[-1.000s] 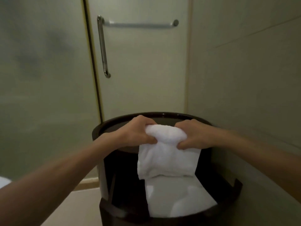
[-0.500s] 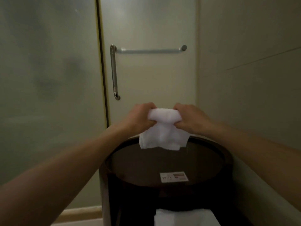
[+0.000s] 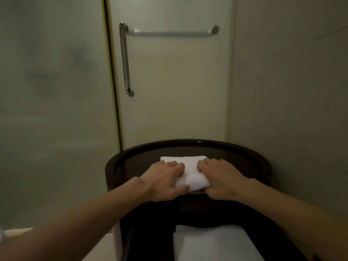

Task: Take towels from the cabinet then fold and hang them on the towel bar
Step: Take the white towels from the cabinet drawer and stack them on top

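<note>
Closest to the camera, low down and below the hands, a big white towel (image 3: 212, 243) lies flat on a shelf inside the dark round cabinet (image 3: 188, 143). It is well under the hands and does not touch them.

Two bare arms reach forward over that shelf. The hands are side by side on the cabinet top.

The left hand (image 3: 165, 178) lies on the left part of a small folded white towel (image 3: 190, 176). Its fingers are stretched out flat on top of the towel and press down. Its thumb runs along the near edge of the towel. It is not wrapped around anything.

The right hand (image 3: 220, 179) lies on the right part of the same small towel. Its fingers are bent a little over the top. Its thumb is down at the near edge, partly hidden, so I cannot tell if it pinches the towel or only presses it.

The small towel is right under both hands and touches them. A strip of it shows in the gap between them, and a bit sticks out past the fingertips. It lies flat on the cabinet top, inside the raised rim.

Far past the hands and high above them is a cloudy glass door (image 3: 178, 91). A silver towel bar (image 3: 169, 33) goes across it, with nothing on it. A long silver handle (image 3: 124, 59) runs down at the bar's left end.
</note>
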### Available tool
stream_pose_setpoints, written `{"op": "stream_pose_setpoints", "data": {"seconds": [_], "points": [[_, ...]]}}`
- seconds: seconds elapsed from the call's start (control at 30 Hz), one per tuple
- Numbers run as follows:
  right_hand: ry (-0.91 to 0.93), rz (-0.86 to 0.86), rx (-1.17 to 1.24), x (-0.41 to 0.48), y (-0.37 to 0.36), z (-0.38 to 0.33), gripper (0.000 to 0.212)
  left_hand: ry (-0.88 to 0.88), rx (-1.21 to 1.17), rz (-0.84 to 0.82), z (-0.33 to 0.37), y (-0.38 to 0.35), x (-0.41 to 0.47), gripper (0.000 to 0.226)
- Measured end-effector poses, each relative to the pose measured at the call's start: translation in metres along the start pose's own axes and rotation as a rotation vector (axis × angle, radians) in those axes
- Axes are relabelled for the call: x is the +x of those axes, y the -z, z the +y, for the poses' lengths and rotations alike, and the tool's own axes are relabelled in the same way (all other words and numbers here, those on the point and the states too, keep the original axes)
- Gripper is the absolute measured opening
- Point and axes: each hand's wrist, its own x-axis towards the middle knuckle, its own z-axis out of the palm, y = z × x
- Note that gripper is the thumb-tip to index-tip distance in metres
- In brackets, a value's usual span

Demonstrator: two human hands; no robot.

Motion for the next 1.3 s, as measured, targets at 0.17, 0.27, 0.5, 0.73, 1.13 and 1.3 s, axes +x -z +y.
{"op": "stream_pose_setpoints", "data": {"seconds": [0.17, 0.27, 0.5, 0.73, 1.13, 1.3], "points": [[-0.047, -0.1, 0.271, -0.005, 0.0, 0.014, 0.053, 0.158, -0.227, -0.133, 0.004, -0.007, 0.018, 0.062], [-0.06, -0.177, 0.331, 0.001, -0.007, 0.014, 0.066, 0.175, -0.151, -0.276, 0.006, -0.014, 0.025, 0.06], [-0.057, -0.27, 0.215, -0.002, -0.014, 0.007, 0.057, 0.181, -0.114, -0.317, 0.005, -0.021, 0.025, 0.06], [0.019, -0.034, 0.156, -0.023, 0.009, 0.0, 0.049, 0.133, -0.084, -0.127, 0.014, -0.005, 0.01, 0.064], [0.223, 0.037, 0.226, -0.105, 0.026, -0.031, 0.016, -0.255, -0.462, -0.177, 0.082, -0.01, -0.083, 0.034], [0.226, -0.191, 0.185, -0.116, 0.024, -0.035, 0.021, -0.337, -0.388, -0.483, 0.104, -0.02, -0.081, 0.055]]}}
